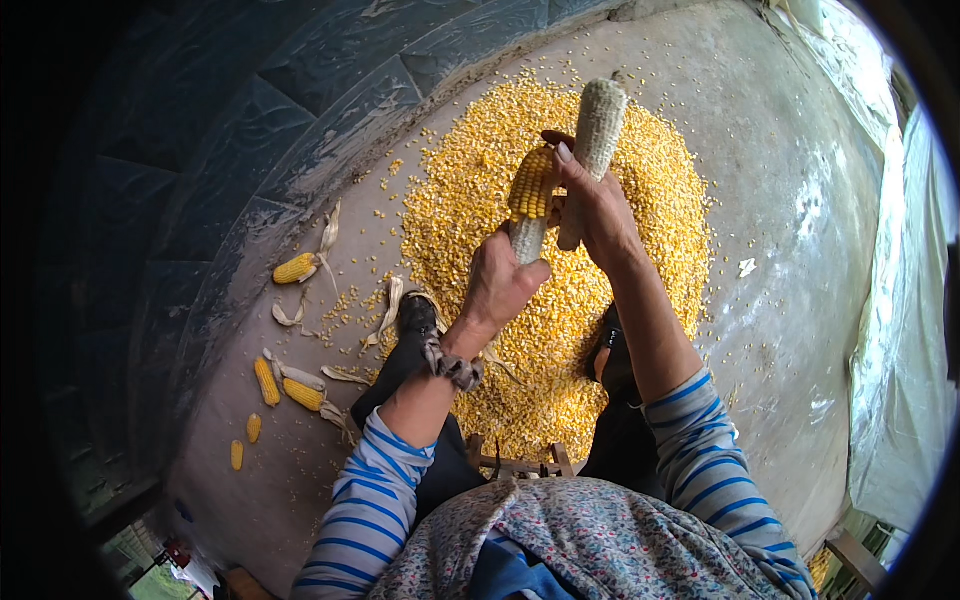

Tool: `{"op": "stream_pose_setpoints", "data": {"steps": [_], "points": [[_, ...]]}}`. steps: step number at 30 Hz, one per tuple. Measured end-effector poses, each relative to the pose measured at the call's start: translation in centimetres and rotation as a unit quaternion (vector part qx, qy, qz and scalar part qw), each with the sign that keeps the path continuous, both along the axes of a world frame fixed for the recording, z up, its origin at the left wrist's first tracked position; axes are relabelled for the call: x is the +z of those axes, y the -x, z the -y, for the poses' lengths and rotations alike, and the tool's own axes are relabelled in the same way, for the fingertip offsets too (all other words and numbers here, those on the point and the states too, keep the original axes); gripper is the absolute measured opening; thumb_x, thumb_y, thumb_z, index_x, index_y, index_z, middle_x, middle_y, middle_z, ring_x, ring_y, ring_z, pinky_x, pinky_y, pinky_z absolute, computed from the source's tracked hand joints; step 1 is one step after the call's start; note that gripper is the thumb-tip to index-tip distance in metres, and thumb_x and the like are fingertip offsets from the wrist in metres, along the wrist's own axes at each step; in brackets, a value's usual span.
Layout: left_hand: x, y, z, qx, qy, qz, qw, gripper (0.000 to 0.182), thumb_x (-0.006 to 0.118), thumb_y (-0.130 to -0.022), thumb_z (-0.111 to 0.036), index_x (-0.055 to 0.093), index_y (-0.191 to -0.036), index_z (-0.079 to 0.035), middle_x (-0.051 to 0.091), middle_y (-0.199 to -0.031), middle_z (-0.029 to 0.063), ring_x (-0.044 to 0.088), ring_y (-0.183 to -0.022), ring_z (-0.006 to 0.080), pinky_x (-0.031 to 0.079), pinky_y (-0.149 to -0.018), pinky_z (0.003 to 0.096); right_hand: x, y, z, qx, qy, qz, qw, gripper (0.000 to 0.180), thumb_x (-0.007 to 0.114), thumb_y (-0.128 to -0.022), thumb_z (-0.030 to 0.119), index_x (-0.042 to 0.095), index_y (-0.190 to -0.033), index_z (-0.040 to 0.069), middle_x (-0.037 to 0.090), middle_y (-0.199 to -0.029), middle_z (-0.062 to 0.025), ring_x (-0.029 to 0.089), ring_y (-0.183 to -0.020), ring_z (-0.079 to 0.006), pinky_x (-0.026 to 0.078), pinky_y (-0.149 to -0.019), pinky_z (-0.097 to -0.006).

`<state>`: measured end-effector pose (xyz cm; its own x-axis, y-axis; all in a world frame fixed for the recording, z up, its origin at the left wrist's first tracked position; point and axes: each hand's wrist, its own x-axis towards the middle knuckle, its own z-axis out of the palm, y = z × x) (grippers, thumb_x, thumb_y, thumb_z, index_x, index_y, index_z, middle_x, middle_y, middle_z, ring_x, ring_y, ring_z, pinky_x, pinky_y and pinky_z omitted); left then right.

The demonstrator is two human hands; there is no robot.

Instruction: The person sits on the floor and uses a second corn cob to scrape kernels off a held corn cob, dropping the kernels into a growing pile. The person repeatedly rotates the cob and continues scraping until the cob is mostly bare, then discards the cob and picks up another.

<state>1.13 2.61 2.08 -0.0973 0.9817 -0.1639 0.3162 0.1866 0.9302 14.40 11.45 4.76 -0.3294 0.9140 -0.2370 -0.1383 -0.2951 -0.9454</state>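
Observation:
My left hand (501, 277) grips the bare lower end of a partly shelled corn cob (532, 187), whose upper part still bears rows of yellow kernels. Between the thumb and fingers of my right hand (592, 199) is a bare, pale corncob (602, 124), tilted upright beside the other one. The right thumb lies near the kernels, and some right fingers are hidden behind the cobs. Below both hands spreads a large heap of loose corn kernels (465, 180) on the floor, between my feet.
Several yellow ears of corn (303, 394) and dry husks (328, 232) lie on the concrete floor (787, 262) at the left. Part of a wooden stool (561, 459) shows between my legs. Plastic sheeting (892, 345) hangs at the right; a dark tiled wall (225, 142) curves along the left.

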Motion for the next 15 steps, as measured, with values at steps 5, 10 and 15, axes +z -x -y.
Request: {"op": "stream_pose_setpoints", "data": {"steps": [5, 10, 15], "points": [[-0.4, -0.7, 1.0, 0.007, -0.086, -0.324, 0.942, 0.037, 0.066, -0.069, -0.004, 0.048, -0.101, 0.002, 0.062, -0.068, 0.0235, 0.063, -0.064, 0.0417, 0.049, -0.061, 0.0514, 0.6, 1.1, 0.0, -0.007, 0.098, -0.137, 0.986, 0.056, 0.069, -0.087, 0.039, 0.053, -0.129, 0.005, 0.060, -0.099, -0.0090, 0.058, -0.080, -0.0178, 0.049, -0.067, -0.0337], [-1.2, -1.3, 1.1, -0.006, -0.081, -0.252, 0.964, 0.029, 0.064, -0.069, -0.003, 0.050, -0.093, 0.004, 0.061, -0.065, 0.0219, 0.061, -0.057, 0.0372, 0.048, -0.055, 0.0464, -1.5, 2.2, 0.8, -0.081, -0.056, 0.072, 0.993, 0.036, 0.074, -0.085, 0.024, 0.061, -0.111, 0.003, 0.065, -0.084, -0.0059, 0.061, -0.072, -0.0138, 0.050, -0.063, -0.0295], [1.3, -0.4, 0.6, -0.036, 0.139, 0.256, 0.956, 0.021, 0.063, -0.069, -0.020, 0.053, -0.059, -0.004, 0.052, -0.056, 0.0045, 0.044, -0.049, 0.0148, 0.035, -0.048, 0.0311, -2.1, 1.7, 1.6, -0.109, -0.072, -0.035, 0.991, 0.037, 0.075, -0.084, 0.025, 0.061, -0.111, 0.003, 0.067, -0.083, -0.0039, 0.061, -0.071, -0.0114, 0.048, -0.060, -0.0271]]}}
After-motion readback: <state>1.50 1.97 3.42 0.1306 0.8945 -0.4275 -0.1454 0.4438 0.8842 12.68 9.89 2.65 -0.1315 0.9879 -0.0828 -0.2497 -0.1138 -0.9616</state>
